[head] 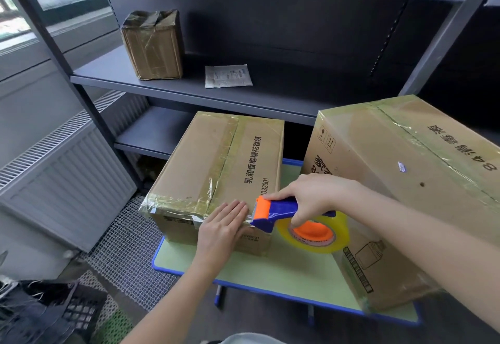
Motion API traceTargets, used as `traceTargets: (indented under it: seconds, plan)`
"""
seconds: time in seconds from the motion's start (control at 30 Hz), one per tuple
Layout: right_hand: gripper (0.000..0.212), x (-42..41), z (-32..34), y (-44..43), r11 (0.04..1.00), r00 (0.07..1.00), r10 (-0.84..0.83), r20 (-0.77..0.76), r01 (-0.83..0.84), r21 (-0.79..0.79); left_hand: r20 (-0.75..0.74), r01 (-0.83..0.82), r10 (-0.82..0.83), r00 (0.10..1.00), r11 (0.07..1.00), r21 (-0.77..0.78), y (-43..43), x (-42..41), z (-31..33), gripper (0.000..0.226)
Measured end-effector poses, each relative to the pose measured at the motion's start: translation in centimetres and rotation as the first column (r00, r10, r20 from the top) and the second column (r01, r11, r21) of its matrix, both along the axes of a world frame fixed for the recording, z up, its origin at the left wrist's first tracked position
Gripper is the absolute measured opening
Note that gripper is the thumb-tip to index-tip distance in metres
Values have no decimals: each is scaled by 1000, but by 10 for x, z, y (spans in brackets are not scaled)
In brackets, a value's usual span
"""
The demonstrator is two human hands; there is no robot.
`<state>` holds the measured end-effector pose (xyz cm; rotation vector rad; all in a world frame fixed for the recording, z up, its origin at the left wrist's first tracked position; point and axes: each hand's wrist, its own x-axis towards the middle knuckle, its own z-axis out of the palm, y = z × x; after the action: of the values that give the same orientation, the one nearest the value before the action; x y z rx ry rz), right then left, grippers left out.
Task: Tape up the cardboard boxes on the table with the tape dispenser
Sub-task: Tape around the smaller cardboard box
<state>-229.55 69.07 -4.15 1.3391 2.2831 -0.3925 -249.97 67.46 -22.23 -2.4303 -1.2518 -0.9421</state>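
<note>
On the green table (270,270) with its blue rim stand two cardboard boxes: a smaller box (216,165) at the left and a larger box (405,181) at the right, both already banded with clear tape. The left hand (221,224) lies flat with straight fingers over the near top edge of the smaller box, pressing on the tape there. Just to its right, the right hand (311,194) grips the blue handle of the tape dispenser (278,211), forefinger stretched along the top. The dispenser's orange head touches the near right corner of the smaller box, and its tape roll (313,232) hangs between the two boxes. Behind the table, a grey shelf rack (189,83) carries a small taped box (154,45) and a paper packet (228,76). A radiator (67,175) stands at the left.
</note>
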Motion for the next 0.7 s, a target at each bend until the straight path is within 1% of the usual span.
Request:
traceTargets:
  seconds: [0.07,0.17,0.27,0.47,0.6,0.7]
  plan:
    - [74,-2,-1,-4,1000,1000,-12,-23,11,-14,-3,22,-22,1000,1000,14,5,-13,1,38]
    - [73,-4,-3,-6,999,998,-29,-61,28,-29,10,51,-51,999,999,2,12,-43,3,48]
    - [73,1,-4,-8,998,995,-58,-85,54,-45,7,67,-67,998,995,-69,19,-64,8,56]
    - [74,5,-10,-13,996,992,-82,-95,77,-50,-30,50,-54,998,991,-121,16,-68,6,52]
    - [74,10,-15,-15,992,984,-117,-136,111,-52,-5,54,-56,998,987,-149,15,-67,10,54]
    - [74,13,-17,-18,990,979,-133,-151,125,-65,-20,46,-50,999,983,-178,14,-67,13,54]
